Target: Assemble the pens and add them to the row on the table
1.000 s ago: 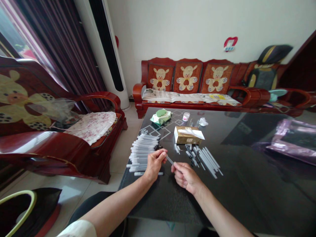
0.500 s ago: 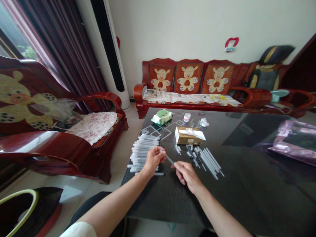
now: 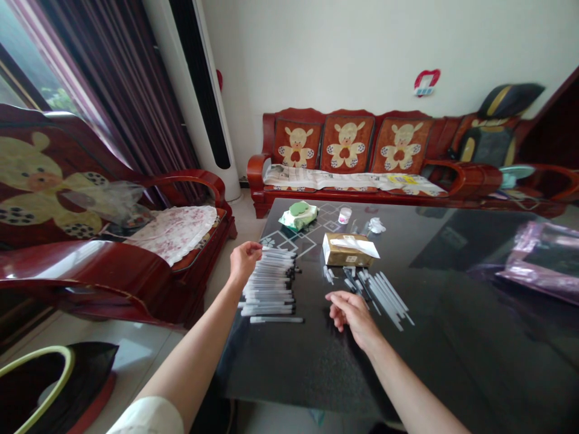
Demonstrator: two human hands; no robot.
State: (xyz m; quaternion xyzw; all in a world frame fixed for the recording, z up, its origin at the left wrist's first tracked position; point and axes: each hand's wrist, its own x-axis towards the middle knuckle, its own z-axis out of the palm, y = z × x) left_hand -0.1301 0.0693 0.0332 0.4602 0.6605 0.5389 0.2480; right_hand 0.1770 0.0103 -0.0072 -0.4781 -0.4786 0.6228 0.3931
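Note:
My left hand (image 3: 245,262) is at the far left end of a row of pens (image 3: 269,283) with clear barrels and dark tips, laid side by side on the dark table. Its thumb and fingers pinch the end of a pen (image 3: 277,251) there; the fingers partly hide it. Over the middle of the table hovers my right hand (image 3: 350,316), its fingers curled and together with nothing visible in them. Just beyond it lie loose pale tubes (image 3: 386,295), dark pen parts (image 3: 355,282) and a few small pale pieces (image 3: 329,274). One pen (image 3: 277,319) lies apart, nearest me.
A gold tissue pack (image 3: 348,250) stands behind the loose parts. Farther back are green wipes (image 3: 298,214), a small white cup (image 3: 344,215) and crumpled paper (image 3: 376,225). Purple plastic wrap (image 3: 538,253) lies at the right. A wooden armchair (image 3: 181,259) stands left of the table.
My left hand has moved away from my right hand, up and left to the far end of the pen row. The slim tube held between both hands no longer shows there.

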